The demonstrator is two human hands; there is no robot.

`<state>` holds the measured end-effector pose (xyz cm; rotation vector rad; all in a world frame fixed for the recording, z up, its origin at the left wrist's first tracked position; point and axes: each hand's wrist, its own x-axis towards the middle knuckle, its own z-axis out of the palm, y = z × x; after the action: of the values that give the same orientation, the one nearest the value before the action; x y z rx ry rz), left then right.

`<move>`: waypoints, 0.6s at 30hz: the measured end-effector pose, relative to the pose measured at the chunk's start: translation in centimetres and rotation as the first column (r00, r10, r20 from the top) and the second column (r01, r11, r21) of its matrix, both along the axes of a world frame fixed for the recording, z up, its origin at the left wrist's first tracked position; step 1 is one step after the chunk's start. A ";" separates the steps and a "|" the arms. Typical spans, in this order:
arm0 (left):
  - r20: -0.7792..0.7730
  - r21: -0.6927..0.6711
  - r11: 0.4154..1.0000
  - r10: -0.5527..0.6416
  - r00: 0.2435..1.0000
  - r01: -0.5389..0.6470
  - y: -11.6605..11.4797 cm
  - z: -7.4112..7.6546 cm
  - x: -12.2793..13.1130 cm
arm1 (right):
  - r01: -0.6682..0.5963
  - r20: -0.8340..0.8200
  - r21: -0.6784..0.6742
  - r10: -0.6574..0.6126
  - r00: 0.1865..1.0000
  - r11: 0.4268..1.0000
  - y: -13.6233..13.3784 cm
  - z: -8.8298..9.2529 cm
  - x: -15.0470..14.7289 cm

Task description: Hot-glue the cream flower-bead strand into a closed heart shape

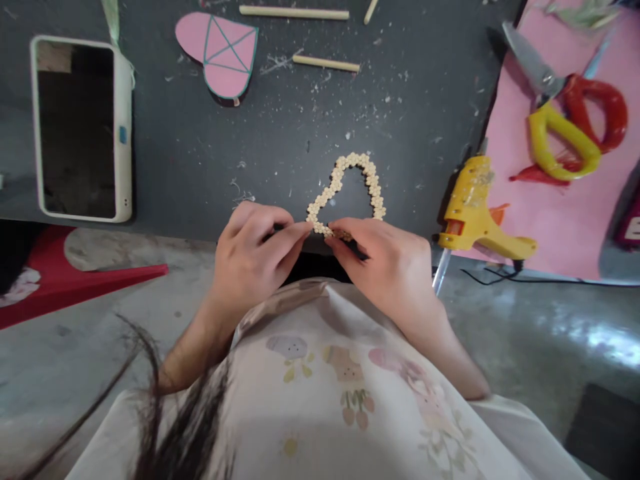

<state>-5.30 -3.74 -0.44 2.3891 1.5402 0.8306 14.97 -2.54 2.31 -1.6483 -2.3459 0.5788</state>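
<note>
A loop of small cream-coloured round pieces (350, 180), stuck together in a heart-like outline, lies at the near edge of the dark table (280, 140). My left hand (253, 250) pinches its near left corner with thumb and fingers pressed together. My right hand (387, 263) pinches the loop's near edge from the right, fingertips almost meeting those of the left hand. The bottom stretch of the loop is hidden under my fingers.
A yellow glue gun (475, 213) lies just right of my right hand, on the edge of a pink sheet (540, 200) that also bears scissors (565, 113). A phone (80, 127) lies far left. A pink cut-out (220, 53) and cream sticks (325, 63) lie farther back.
</note>
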 end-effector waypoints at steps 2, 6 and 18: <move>-0.021 0.015 1.000 -0.007 1.000 0.008 0.0 0.0 0.0 | -0.001 0.001 0.009 0.001 1.000 1.000 -0.1 0.0 0.0; -0.041 0.037 0.999 -0.013 0.999 0.015 0.2 0.1 0.0 | -0.002 0.014 0.074 0.001 1.000 0.997 -0.5 0.0 0.4; -0.030 -0.015 0.998 0.062 0.998 -0.063 0.4 0.6 0.5 | -0.001 0.057 0.045 -0.001 0.998 0.999 -0.3 0.6 1.9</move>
<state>-4.79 -3.34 0.13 2.3637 1.6344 0.7950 16.87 -2.86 2.94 -1.6662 -2.3804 0.4810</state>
